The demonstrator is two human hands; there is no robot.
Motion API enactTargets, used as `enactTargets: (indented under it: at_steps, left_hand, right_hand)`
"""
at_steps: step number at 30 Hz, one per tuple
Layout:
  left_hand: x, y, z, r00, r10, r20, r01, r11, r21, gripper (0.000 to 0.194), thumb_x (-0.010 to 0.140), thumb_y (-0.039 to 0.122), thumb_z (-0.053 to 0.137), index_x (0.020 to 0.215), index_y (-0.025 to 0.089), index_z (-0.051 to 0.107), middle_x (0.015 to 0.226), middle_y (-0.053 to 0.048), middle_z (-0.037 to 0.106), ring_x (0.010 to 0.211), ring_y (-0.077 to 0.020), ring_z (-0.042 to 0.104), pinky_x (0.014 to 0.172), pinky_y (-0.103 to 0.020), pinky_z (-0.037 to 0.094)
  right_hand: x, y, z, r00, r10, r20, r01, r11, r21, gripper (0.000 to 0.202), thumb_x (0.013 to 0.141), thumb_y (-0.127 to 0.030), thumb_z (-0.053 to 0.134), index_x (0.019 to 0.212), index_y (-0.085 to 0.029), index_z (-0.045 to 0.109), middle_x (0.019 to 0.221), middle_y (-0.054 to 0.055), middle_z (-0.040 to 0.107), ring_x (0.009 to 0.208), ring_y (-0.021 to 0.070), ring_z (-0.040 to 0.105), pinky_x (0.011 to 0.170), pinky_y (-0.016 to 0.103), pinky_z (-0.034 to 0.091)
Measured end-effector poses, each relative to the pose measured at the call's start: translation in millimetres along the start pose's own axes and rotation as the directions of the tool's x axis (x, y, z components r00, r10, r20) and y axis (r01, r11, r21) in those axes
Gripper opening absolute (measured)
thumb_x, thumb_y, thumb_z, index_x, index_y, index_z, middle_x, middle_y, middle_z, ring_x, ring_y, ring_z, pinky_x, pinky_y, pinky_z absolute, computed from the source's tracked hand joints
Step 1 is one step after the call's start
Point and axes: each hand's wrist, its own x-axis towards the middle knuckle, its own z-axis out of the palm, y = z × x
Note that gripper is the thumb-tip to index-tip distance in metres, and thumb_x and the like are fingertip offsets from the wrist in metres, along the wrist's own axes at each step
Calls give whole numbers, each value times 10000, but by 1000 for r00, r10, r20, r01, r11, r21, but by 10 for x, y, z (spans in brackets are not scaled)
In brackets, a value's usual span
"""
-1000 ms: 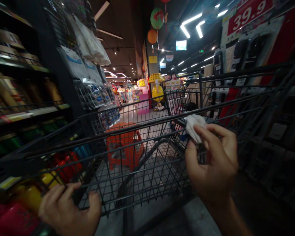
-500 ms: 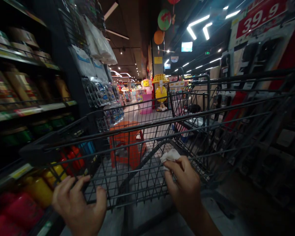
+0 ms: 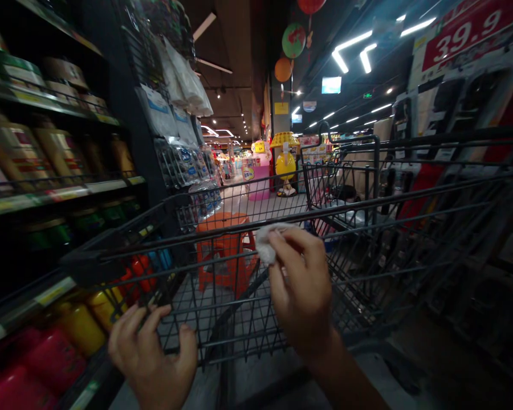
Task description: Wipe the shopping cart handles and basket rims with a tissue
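Note:
A dark wire shopping cart (image 3: 222, 310) spans the view in front of me. My right hand (image 3: 301, 279) pinches a crumpled white cloth or tissue (image 3: 265, 245) against the cart's upper rail, right of the middle. At the lower left, my left hand (image 3: 154, 350) has its fingers curved and apart beside the cart's near wire side, with nothing seen in it. Whether its fingertips touch the wires is hard to tell.
Beyond the wires stands an orange stool (image 3: 224, 253). Another cart (image 3: 342, 188) is at the right, near hanging packaged goods. Shelves of jars and bottles (image 3: 15, 148) line the left, with pink containers (image 3: 53, 356) low down.
My right hand has moved up and left with the white cloth, from the lower wires to the upper rail. The view has shifted slightly, and my left hand keeps its shape.

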Motion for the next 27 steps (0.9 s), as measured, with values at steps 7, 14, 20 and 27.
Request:
enactTargets:
  at_steps: [7, 14, 20, 27]
  left_hand:
    - [-27, -8, -82, 993, 9, 120, -15, 998, 57, 617, 754, 138, 640, 1311, 268, 408, 1192, -150, 508, 1302, -400, 433, 1059, -648, 376]
    - [-73, 94, -45, 997, 10, 79, -11, 1000, 9, 776, 768, 117, 632, 1450, 288, 305, 1432, -151, 413, 1416, -397, 298, 1137, -668, 282]
    - [-79, 205, -122, 986, -27, 161, 34, 999, -35, 840, 775, 126, 635, 1498, 280, 234, 1551, -158, 269, 1450, -388, 222, 1147, -667, 251]
    - [-190, 448, -242, 973, -17, 230, 53, 987, -150, 773, 827, 158, 573, 1506, 259, 217, 1565, -129, 273, 1464, -348, 195, 1168, -640, 202]
  right_hand:
    - [-475, -234, 165, 965, -174, 197, 161, 984, 80, 261, 923, -31, 409, 977, -48, 663, 873, 132, 658, 855, 209, 555, 778, 334, 543]
    - [-751, -101, -59, 965, -80, 251, 85, 996, -10, 312, 904, 18, 351, 909, -103, 639, 846, 113, 626, 801, 191, 518, 684, 305, 526]
    - [-1137, 118, -243, 965, 27, 260, -19, 999, -32, 363, 851, 42, 339, 945, -162, 625, 852, 79, 591, 794, 175, 542, 659, 284, 526]
    - [-1047, 105, -510, 964, 103, 247, -93, 994, -52, 367, 827, 43, 381, 975, -178, 634, 867, 68, 601, 789, 172, 579, 670, 303, 536]
